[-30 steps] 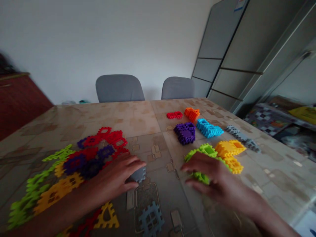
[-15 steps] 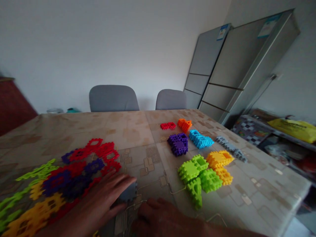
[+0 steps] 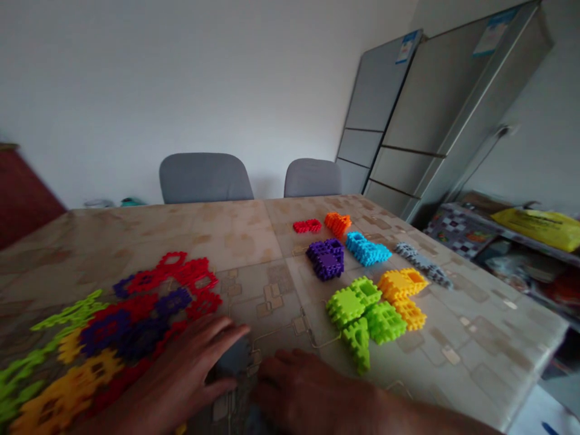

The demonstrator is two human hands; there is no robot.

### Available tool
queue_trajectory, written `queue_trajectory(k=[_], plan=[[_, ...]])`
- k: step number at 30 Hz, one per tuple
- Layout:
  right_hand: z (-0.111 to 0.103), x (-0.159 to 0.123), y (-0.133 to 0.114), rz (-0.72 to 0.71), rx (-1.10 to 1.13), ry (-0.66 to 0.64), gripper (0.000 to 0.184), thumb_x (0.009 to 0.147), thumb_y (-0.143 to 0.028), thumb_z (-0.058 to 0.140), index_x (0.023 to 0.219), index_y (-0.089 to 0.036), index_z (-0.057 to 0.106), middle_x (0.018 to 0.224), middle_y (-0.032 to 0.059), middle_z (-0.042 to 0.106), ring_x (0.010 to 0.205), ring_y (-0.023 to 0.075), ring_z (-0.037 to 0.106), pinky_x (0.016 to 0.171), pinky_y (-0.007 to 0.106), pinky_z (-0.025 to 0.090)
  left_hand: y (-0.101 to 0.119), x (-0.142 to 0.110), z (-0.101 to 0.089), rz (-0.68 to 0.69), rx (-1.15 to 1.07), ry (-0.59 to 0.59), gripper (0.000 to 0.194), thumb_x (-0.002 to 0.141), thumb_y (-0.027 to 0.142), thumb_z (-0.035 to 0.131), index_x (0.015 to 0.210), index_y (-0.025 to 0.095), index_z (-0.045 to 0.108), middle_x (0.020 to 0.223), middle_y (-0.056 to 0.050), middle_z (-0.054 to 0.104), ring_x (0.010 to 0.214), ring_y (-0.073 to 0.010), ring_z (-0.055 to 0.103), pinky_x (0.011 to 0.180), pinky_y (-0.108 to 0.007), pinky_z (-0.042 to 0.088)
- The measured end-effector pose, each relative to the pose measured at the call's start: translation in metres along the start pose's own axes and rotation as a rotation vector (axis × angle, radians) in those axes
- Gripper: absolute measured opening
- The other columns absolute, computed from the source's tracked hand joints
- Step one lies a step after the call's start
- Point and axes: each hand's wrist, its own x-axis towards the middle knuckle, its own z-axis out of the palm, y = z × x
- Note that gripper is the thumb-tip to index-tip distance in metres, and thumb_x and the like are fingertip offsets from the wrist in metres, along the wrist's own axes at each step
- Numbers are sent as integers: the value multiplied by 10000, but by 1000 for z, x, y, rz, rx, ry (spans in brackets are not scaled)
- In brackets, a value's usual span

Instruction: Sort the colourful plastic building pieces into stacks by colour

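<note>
My left hand [image 3: 181, 368] lies open at lower centre of the frame, palm down, fingers spread up the worktop [image 3: 235, 229], with a grey lattice piece [image 3: 233, 357] just under the fingertips. It is not clenched, and the pose looks more like steadying the piece than lifting it. My right hand [image 3: 308, 386] sits close beside it at the bottom edge, fingers curled down against the patterned surface. The view there is dark and cut off by the frame, so I cannot tell whether it holds anything.

At lower left, a flat spread of interlocking plastic pieces [image 3: 136, 314] in red, violet, yellow and green lies mixed together, near my left wrist. Up and to the right of my hands, the same kind of piece sits in separate colour groups: lime-green pieces [image 3: 365, 317] nearest my right hand, then yellow pieces [image 3: 401, 296], a grey strip [image 3: 421, 264], sky-blue pieces [image 3: 366, 249], violet pieces [image 3: 325, 258], orange pieces [image 3: 337, 223] and red pieces [image 3: 307, 226] at the far end. The gaps between them look deliberate, keeping each colour to itself. Beyond the worktop stand two grey chairs [image 3: 203, 178] and, at upper right, a tall metal refrigerator [image 3: 435, 109].
</note>
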Motion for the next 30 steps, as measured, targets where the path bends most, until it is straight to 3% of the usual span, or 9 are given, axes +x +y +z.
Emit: queue_trajectory(k=[3, 7, 13, 16, 18, 20, 23, 26, 30], plan=[[-10, -4, 2, 64, 126, 8, 342, 895, -284, 715, 1185, -122, 634, 1162, 104, 665, 1045, 249, 627, 891, 330, 529, 4, -3, -1, -32, -8, -71, 561, 778, 352, 791, 1322, 278, 676, 1285, -125, 711, 1177, -365, 669, 993, -501, 551], [-7, -10, 9, 169, 275, 52, 385, 859, -228, 742, 1218, -149, 628, 1201, 103, 653, 1096, 244, 615, 941, 336, 513, 10, -5, -11, -72, -69, -157, 565, 780, 344, 801, 1326, 272, 673, 1305, -123, 698, 1223, -366, 637, 1037, -516, 517], [-2, -9, 9, 327, 279, 49, 609, 781, -445, 830, 1270, -143, 627, 1246, 138, 634, 1141, 333, 587, 990, 485, 506, 8, -5, -27, -66, -218, -338, 732, 750, 181, 791, 1436, 301, 568, 1577, -84, 472, 1438, -343, 442, 1161, -514, 396], [-3, -1, -4, 486, 279, -9, 715, 721, -479, 862, 1287, -122, 610, 1256, 175, 633, 1131, 359, 598, 988, 527, 506, 8, -1, -34, 23, -270, -378, 698, 776, 162, 781, 1423, 318, 574, 1551, -57, 509, 1442, -318, 438, 1186, -508, 363], [-2, 6, -12, 529, 248, -57, 790, 687, -468, 880, 1326, -119, 575, 1265, 190, 631, 1135, 376, 598, 996, 561, 493, 9, 2, -38, 58, -294, -378, 686, 744, 126, 799, 1381, 295, 609, 1457, -61, 601, 1376, -301, 517, 1165, -467, 403], [2, 11, -17, 543, 210, -82, 751, 709, -418, 858, 1331, -121, 560, 1254, 192, 635, 1126, 383, 604, 988, 576, 492, 11, 2, -38, 41, -288, -355, 674, 711, 105, 815, 1338, 283, 644, 1388, -67, 649, 1319, -304, 569, 1129, -448, 449], [6, 15, -16, 548, 195, -83, 645, 743, -322, 798, 1308, -117, 565, 1231, 189, 647, 1115, 378, 614, 979, 555, 502, 10, -2, -31, -29, -234, -327, 707, 699, 140, 826, 1361, 301, 639, 1415, -90, 631, 1335, -345, 558, 1114, -490, 463], [5, 13, -11, 525, 204, -83, 706, 685, -315, 815, 1307, -92, 567, 1233, 203, 654, 1098, 385, 626, 969, 532, 514, 6, -8, -23, -82, -166, -274, 724, 710, 245, 828, 1396, 336, 617, 1457, -107, 601, 1341, -386, 552, 1093, -534, 475], [-13, -1, 2, 540, 209, 87, 738, 668, -318, 786, 1341, -114, 561, 1244, 187, 662, 1121, 360, 632, 1004, 502, 503, 0, -7, -15, -31, -78, -169, 623, 726, 343, 796, 1337, 340, 673, 1379, -115, 664, 1245, -401, 630, 1034, -528, 528]])
